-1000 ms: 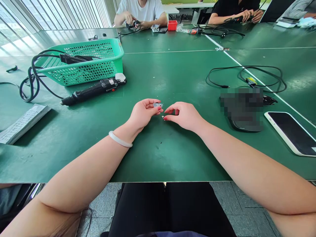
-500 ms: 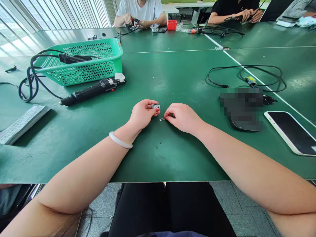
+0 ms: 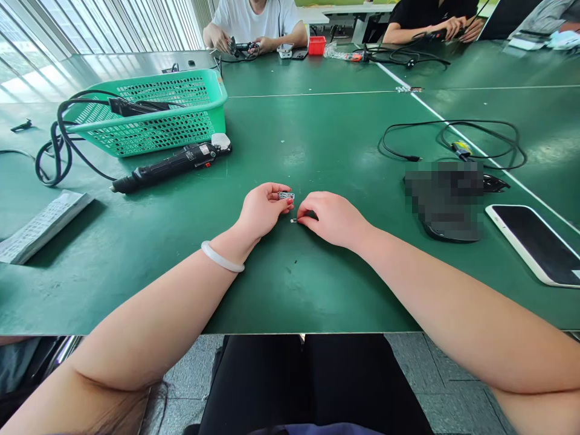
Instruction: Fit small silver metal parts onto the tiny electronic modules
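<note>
Just above the green table point(image 3: 344, 284), my left hand point(image 3: 259, 211), with a white bangle on its wrist, is closed around several silvery paper clips point(image 3: 286, 195) that poke out between thumb and fingers. Close by on the right, my right hand point(image 3: 334, 217) pinches one small paper clip point(image 3: 293, 220) between thumb and forefinger. Its free end points left, toward the left hand. The two hands are a short gap apart. Part of each hand's load is hidden by the fingers.
A green basket point(image 3: 149, 130) with a cable stands at the back left, a black electric screwdriver point(image 3: 172, 166) before it. A block of paper point(image 3: 43, 226) lies left; a phone point(image 3: 537, 241) and a blurred dark object point(image 3: 446, 202) lie right. Two co-workers sit opposite.
My right hand has shifted slightly left and down, and less of its paper clip shows. My left hand stays where it was. A co-worker's hand opposite has moved left.
</note>
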The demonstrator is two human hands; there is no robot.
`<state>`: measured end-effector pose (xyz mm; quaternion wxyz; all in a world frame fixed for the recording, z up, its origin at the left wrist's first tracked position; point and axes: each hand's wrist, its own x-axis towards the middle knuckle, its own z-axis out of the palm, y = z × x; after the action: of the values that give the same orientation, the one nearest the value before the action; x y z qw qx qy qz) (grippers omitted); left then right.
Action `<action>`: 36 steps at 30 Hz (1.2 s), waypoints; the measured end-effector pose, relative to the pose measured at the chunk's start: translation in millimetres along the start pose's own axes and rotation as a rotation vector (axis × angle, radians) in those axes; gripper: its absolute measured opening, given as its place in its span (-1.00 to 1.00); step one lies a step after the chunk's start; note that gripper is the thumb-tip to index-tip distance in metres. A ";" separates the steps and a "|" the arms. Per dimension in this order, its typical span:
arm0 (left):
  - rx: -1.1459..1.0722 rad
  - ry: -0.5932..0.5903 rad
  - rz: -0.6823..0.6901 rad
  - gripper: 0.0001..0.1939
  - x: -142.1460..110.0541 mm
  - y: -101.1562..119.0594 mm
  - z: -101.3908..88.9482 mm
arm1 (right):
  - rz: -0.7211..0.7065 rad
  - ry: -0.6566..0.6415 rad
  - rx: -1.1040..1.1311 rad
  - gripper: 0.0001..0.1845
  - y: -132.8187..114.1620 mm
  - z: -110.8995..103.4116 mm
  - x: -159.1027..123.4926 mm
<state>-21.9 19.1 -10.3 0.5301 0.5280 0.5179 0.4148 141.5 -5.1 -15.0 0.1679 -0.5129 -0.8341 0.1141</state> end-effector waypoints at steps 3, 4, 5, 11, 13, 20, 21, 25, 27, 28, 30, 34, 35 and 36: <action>0.002 0.000 0.001 -0.84 -0.1 0.4 0.4 | 0.005 0.034 -0.041 -0.86 1.3 -1.5 -0.3; 0.003 0.001 0.001 -0.85 -0.2 0.4 0.5 | -0.002 0.040 -0.059 -0.85 2.2 -2.3 -0.7; 0.004 0.001 -0.001 -0.85 -0.2 0.4 0.5 | -0.013 0.042 -0.080 -0.84 3.2 -3.1 -1.2; 0.024 -0.009 -0.007 -0.84 0.0 -0.8 -0.8 | -0.113 -0.012 -0.190 -0.75 5.2 -9.9 -7.3; 0.019 -0.009 -0.008 -0.84 0.1 -1.0 -1.0 | -0.104 -0.029 -0.173 -0.76 5.1 -12.1 -9.3; 0.024 -0.013 -0.006 -0.83 0.5 -0.7 -0.4 | 0.012 0.013 -0.006 -0.86 6.4 -9.9 -5.4; 0.029 -0.014 -0.003 -0.83 0.4 -0.6 -0.2 | 0.024 -0.008 0.011 -0.87 6.7 -8.6 -4.3; 0.055 -0.016 0.010 -0.85 0.5 -0.5 -0.1 | 0.055 -0.056 0.073 -0.86 7.9 -6.8 -3.0; 0.071 -0.013 0.020 -0.84 0.6 -0.9 -0.2 | 0.066 -0.006 0.098 -0.85 7.6 -9.0 -4.2; 0.080 -0.012 0.028 -0.84 0.6 -1.4 -0.1 | 0.076 0.046 0.116 -0.86 7.0 -10.6 -5.0; 0.102 -0.017 0.047 -0.82 0.1 -2.4 0.4 | 0.105 0.186 0.163 -0.87 4.6 -13.7 -6.3; 0.147 -0.066 0.078 -0.78 -3.5 -3.0 2.9 | 0.139 0.357 0.246 -0.89 -2.9 -14.5 -6.4; 0.151 -0.078 0.082 -0.77 -4.7 -2.5 3.7 | 0.137 0.362 0.256 -0.89 -4.7 -13.6 -6.0; 0.154 -0.087 0.084 -0.77 -6.0 -1.8 4.4 | 0.136 0.361 0.263 -0.90 -6.1 -12.6 -5.7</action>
<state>-18.5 12.4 -11.8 0.4919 0.6060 0.5021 0.3724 143.9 -12.7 -2.1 0.3717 -0.5535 -0.7321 0.1395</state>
